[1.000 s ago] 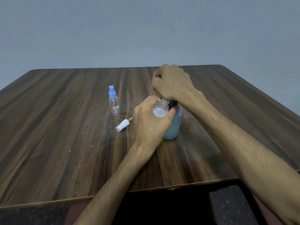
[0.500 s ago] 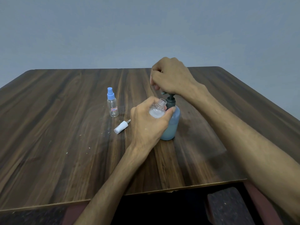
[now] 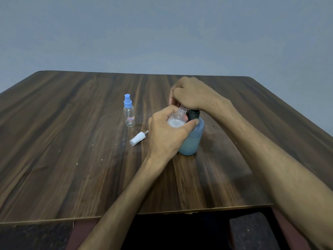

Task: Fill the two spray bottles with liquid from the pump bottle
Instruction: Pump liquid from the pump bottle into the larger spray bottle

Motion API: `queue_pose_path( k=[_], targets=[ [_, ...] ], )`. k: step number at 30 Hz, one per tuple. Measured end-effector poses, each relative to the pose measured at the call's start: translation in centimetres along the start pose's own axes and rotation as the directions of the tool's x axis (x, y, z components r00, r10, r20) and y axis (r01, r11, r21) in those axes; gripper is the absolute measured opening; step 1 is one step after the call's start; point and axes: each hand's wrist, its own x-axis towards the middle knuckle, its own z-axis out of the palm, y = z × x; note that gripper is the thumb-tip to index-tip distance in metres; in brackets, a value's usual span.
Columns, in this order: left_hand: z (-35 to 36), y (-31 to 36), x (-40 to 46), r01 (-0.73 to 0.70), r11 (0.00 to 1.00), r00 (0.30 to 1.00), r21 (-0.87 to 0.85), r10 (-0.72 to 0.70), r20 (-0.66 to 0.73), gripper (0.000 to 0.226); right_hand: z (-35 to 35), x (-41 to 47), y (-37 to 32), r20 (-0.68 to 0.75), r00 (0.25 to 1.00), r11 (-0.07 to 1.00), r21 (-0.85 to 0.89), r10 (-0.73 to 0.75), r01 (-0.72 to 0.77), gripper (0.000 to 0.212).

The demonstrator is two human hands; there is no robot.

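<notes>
Two hands over one dark wooden table (image 3: 72,159). The blue pump bottle (image 3: 191,141) stands upright near the middle of the table, its dark collar showing just under the right hand (image 3: 192,94). That hand sits on top of the pump, fingers curled down over the pump head. The left hand (image 3: 165,134) wraps its fingers and thumb around an uncapped clear spray bottle (image 3: 177,119), holding it right against the pump bottle, open neck up beneath the right hand, whitish liquid inside. Further left, a second spray bottle (image 3: 129,112) with a blue cap stands alone. Between them lies a white spray cap (image 3: 137,139) on its side.
</notes>
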Motion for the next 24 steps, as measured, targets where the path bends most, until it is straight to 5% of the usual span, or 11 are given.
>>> queue_pose_path(
  k=[24],
  targets=[
    [-0.9,0.0,0.8,-0.009,0.996,0.999,0.091,0.005,0.05,0.037,-0.9,0.9,0.0,0.047,0.995,0.996,-0.013,-0.084,0.085,0.036]
  ],
)
